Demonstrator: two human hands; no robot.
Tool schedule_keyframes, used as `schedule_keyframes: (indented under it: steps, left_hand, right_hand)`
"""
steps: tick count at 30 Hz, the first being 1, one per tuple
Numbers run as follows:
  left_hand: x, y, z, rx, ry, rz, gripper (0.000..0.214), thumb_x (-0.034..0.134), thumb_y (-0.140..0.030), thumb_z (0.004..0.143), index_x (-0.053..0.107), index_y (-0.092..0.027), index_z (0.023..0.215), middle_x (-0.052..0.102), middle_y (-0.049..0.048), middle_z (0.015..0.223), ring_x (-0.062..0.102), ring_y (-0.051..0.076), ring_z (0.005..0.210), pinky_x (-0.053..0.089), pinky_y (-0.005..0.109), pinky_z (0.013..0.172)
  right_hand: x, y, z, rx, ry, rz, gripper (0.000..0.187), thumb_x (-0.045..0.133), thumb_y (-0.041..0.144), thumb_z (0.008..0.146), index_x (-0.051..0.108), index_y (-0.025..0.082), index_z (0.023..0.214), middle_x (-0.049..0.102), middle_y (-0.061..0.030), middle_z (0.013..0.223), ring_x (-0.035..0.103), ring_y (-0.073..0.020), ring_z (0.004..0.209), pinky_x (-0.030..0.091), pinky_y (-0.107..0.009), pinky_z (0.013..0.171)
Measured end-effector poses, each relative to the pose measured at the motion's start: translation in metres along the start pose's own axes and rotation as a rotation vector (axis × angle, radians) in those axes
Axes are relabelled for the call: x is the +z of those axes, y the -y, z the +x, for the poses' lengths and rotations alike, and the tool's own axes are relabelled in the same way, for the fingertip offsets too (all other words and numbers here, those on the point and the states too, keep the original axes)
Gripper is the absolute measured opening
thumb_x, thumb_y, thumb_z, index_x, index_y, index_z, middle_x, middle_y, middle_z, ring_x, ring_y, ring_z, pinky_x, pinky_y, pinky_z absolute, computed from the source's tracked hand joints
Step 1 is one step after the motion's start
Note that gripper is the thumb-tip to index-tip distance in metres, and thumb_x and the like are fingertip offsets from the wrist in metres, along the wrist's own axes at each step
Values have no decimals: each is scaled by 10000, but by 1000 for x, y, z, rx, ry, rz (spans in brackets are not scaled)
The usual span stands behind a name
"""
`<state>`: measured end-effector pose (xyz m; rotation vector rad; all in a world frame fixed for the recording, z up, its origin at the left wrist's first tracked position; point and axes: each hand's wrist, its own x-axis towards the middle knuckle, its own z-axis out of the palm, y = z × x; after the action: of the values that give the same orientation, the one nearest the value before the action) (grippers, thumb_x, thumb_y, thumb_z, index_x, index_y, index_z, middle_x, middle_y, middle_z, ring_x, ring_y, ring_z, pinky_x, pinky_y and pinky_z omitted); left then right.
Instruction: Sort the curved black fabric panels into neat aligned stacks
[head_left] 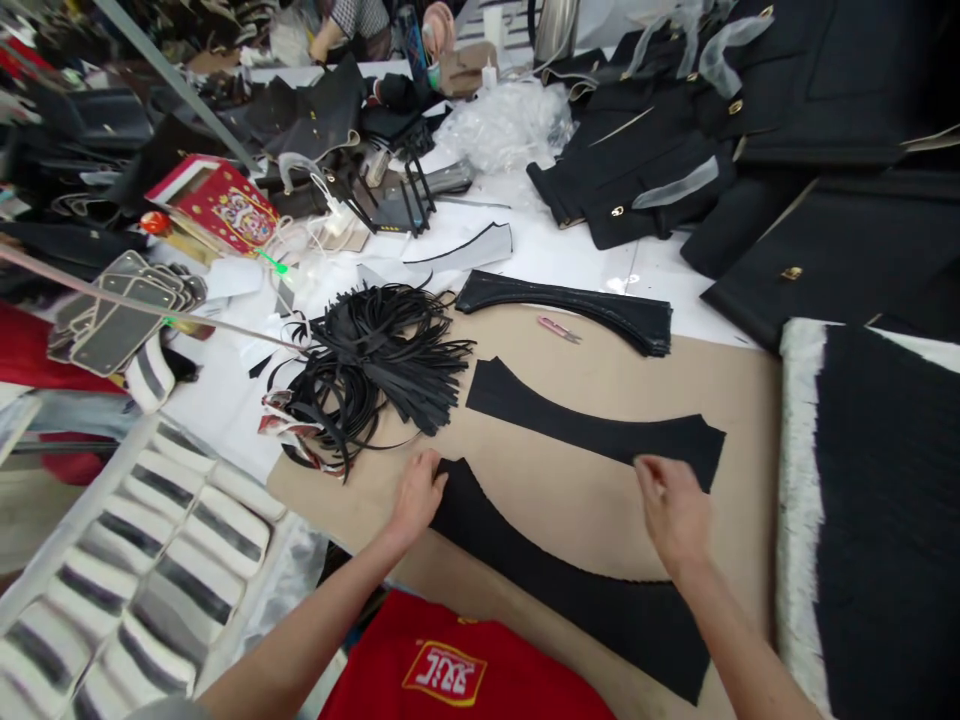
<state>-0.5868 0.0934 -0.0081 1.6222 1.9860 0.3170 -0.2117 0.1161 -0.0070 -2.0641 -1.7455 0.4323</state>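
My left hand (pixel 418 492) pinches the left end of a black curved strip of leather-like material (pixel 570 590), which lies flat near the front edge of a tan board (pixel 540 490). Curled closed, my right hand (pixel 675 510) is over the board between this strip and a second black curved strip (pixel 592 420). Its fingers overlap the second strip's lower edge; whether they grip anything is hidden. Farther back lie a stack of similar black pieces (pixel 562 300) and pink thread snips (pixel 559 329).
Left of the strips sits a heap of thin black straps (pixel 375 360). A black roll with a frayed white edge (pixel 885 520) borders the board on the right. Black bag parts (pixel 840 250), a router (pixel 401 210) and a red box (pixel 217 205) occupy the back.
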Motion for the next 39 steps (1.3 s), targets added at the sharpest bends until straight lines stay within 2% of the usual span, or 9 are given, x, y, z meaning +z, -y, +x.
schedule_keyframes:
  steps: [3, 5, 9, 11, 13, 19, 26, 32, 39]
  left_hand:
    - [6, 20, -38, -108, 3, -85, 145, 603, -145, 739, 544, -185, 865, 578, 46, 864, 549, 221, 844, 461, 371, 780]
    - [11, 27, -48, -153, -1, -162, 157, 584, -129, 733, 540, -186, 872, 580, 39, 872, 549, 201, 828, 450, 345, 768]
    - [14, 39, -46, -199, 8, -338, 142, 495, -117, 750, 565, -177, 858, 613, 38, 842, 573, 173, 790, 448, 320, 766]
    - [12, 46, -43, -214, 17, -431, 121, 467, -154, 767, 576, -173, 816, 634, 40, 807, 588, 169, 768, 457, 315, 752]
    - [9, 53, -42, -241, 16, -518, 105, 480, -222, 766, 573, -173, 768, 637, 34, 754, 590, 165, 725, 465, 300, 701]
    - [-8, 62, -42, -347, -21, -714, 185, 565, -356, 662, 550, -177, 710, 574, -12, 627, 541, 135, 576, 437, 258, 552]
    - [-26, 34, -35, -318, 17, -827, 214, 599, -364, 671, 594, -174, 769, 635, 7, 697, 602, 143, 644, 489, 274, 630]
    - [-17, 7, -40, -296, 83, -792, 216, 535, -340, 735, 610, -161, 831, 698, 64, 773, 653, 166, 701, 509, 288, 650]
    - [-17, 4, -50, -261, -35, -547, 152, 557, -273, 752, 629, -186, 853, 690, 52, 818, 626, 200, 776, 465, 335, 726]
  right_hand:
    - [30, 78, -39, -172, 412, 217, 309, 375, 358, 963, 580, 197, 797, 647, -55, 806, 611, -183, 733, 462, -296, 696]
    - [53, 134, -68, -281, 646, 176, 273, 387, 301, 978, 565, 210, 792, 652, -19, 777, 627, -155, 735, 458, -254, 680]
    - [92, 212, -108, -315, 712, -37, 135, 518, 276, 931, 580, 179, 1001, 665, -92, 978, 660, -211, 844, 498, -287, 690]
    - [104, 228, -114, -279, 686, -110, 312, 617, 272, 867, 541, 135, 1137, 629, -168, 1100, 651, -270, 924, 521, -332, 711]
    - [112, 234, -113, -254, 674, -164, 372, 630, 239, 844, 517, 105, 1173, 612, -198, 1111, 652, -292, 925, 533, -354, 712]
    - [116, 230, -101, -260, 716, -161, 293, 332, 48, 896, 577, 101, 1049, 656, -170, 964, 682, -256, 818, 498, -318, 662]
    - [109, 205, -88, -224, 790, 42, 259, 357, 156, 939, 605, 174, 866, 694, -93, 828, 674, -208, 790, 418, -276, 675]
    - [120, 182, -86, -87, 847, 296, 221, 405, 199, 897, 588, 221, 775, 670, 19, 678, 644, -130, 690, 392, -213, 632]
    - [125, 171, -87, 7, 862, 499, 185, 439, 258, 850, 607, 219, 782, 669, 23, 664, 649, -142, 660, 434, -228, 638]
